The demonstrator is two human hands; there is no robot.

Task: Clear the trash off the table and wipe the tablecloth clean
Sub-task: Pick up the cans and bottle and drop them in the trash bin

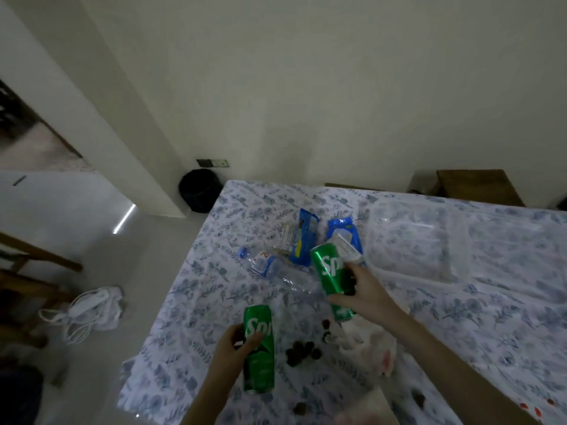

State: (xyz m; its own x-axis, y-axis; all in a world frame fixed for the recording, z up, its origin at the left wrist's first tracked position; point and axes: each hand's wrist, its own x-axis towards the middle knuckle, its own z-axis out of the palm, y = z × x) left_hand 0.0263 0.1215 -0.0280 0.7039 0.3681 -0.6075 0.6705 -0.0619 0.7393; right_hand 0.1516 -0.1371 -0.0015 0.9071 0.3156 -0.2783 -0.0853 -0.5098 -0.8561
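Plainly, the left hand (234, 345) curls fingers and thumb round a green can (259, 363), held upright over the tabletop's floral tablecloth (491, 317), with its forearm reaching in from the near edge. The right hand (360, 291), arm stretched forward, wraps a second green can (328, 271), which tilts left beside a crushed bottle (265, 266) and blue wrappers (303, 237). Each can reads "Sp" in white letters, and fingers hide the rest.

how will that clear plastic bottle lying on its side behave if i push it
The clear bottle lies on its side, so a push would probably roll it. It looks empty and crumpled, so it is likely light and apt to buckle when gripped.
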